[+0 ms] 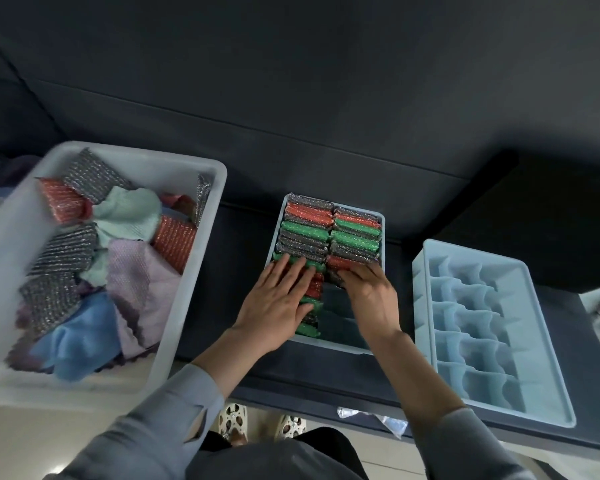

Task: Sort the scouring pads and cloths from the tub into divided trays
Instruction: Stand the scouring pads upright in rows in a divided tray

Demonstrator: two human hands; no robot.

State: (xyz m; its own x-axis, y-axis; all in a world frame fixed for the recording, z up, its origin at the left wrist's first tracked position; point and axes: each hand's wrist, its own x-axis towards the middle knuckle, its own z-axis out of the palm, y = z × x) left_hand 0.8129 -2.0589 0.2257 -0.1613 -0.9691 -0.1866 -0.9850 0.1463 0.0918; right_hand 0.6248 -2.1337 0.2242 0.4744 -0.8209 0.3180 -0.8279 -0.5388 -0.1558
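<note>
**Both hands pressing pads into the middle tray; cloths not yet sorted**

My left hand (280, 299) lies flat, fingers straight and spread, on the near-left column of scouring pads (307, 237) in the filled tray (340, 344). It presses and grasps nothing. My right hand (368, 292) rests at the near end of the right column, fingertips bent down onto a red pad (340, 262); whether it pinches that pad or only pushes it, I cannot tell.

Beneath and beyond the hands, red, green and silver pads stand on edge in two tight columns. The left column reaches almost to the near wall. The right column stops at my right fingertips, and the compartments nearer to me on that side look unfilled.

To the right of my right hand, apart from the first tray, sits a second divided tray (499, 244) on the dark tabletop (430, 168), with nothing in its compartments.

To the left of my left hand stands the tub (194, 271), holding loose silver and red pads, a mint cloth (129, 213), a lilac cloth (142, 278) and a blue cloth (80, 337).

By my judgement the pad sorting is well past half, and the cloths are not begun.
</note>
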